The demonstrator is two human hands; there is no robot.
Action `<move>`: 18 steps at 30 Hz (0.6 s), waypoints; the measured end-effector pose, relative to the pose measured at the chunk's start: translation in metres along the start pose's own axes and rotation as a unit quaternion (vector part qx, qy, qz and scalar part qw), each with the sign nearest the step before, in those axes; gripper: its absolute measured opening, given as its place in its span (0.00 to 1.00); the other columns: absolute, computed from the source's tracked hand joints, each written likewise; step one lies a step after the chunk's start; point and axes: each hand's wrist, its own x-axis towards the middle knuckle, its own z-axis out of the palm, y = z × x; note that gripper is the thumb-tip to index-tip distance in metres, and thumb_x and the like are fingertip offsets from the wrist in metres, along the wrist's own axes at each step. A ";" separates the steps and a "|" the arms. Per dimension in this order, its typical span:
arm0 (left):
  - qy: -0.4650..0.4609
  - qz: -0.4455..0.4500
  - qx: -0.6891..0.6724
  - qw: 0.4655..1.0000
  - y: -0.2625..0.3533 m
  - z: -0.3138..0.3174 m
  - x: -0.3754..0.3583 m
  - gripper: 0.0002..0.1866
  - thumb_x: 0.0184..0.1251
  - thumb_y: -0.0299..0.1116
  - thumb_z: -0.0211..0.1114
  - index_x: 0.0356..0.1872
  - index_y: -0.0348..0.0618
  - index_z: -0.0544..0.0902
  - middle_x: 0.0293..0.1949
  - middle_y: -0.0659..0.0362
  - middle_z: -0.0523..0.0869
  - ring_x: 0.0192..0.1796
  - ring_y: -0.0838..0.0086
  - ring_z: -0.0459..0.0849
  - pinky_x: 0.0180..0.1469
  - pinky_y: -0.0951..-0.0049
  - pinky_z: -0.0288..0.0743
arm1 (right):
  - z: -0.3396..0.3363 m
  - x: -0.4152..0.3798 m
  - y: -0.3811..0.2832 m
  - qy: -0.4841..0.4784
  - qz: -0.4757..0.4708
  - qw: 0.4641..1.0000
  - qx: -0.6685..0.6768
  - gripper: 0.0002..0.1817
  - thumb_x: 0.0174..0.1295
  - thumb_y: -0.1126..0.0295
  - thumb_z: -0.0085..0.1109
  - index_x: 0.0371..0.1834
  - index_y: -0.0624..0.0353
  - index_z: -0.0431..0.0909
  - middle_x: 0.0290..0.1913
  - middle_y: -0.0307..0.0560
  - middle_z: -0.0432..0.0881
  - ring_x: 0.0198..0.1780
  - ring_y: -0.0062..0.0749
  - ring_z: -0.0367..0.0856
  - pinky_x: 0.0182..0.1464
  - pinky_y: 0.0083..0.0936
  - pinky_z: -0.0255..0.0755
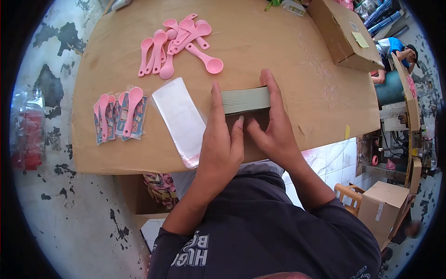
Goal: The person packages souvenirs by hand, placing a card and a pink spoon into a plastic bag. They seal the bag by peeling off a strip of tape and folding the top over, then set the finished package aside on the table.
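On the left of the cardboard-covered table (288, 60), our packed spoon sleeves (120, 116) and clear bags (179, 116) lie loose near the edge, where a stray elbow could sweep them off. Our left hand (222, 139) and right hand (274, 125) sit together, pinching the green card stack (245, 99) mid-table; uneven pressure could fan it and spill cards.

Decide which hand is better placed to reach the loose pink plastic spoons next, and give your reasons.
Probably the left hand. The loose pink plastic spoons lie up and to the left on the brown cardboard sheet. The right hand sits further right, pressing the greenish stack of cards.
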 end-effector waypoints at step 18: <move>-0.014 0.035 0.097 0.995 0.003 -0.022 0.008 0.34 0.72 0.19 0.62 0.77 0.27 0.62 0.54 0.32 0.82 0.54 0.39 0.84 0.54 0.52 0.78 | -0.040 0.031 -0.044 -0.137 -0.165 0.925 -0.313 0.39 0.57 0.72 0.71 0.75 0.61 0.69 0.69 0.58 0.76 0.74 0.55 0.70 0.74 0.44 0.66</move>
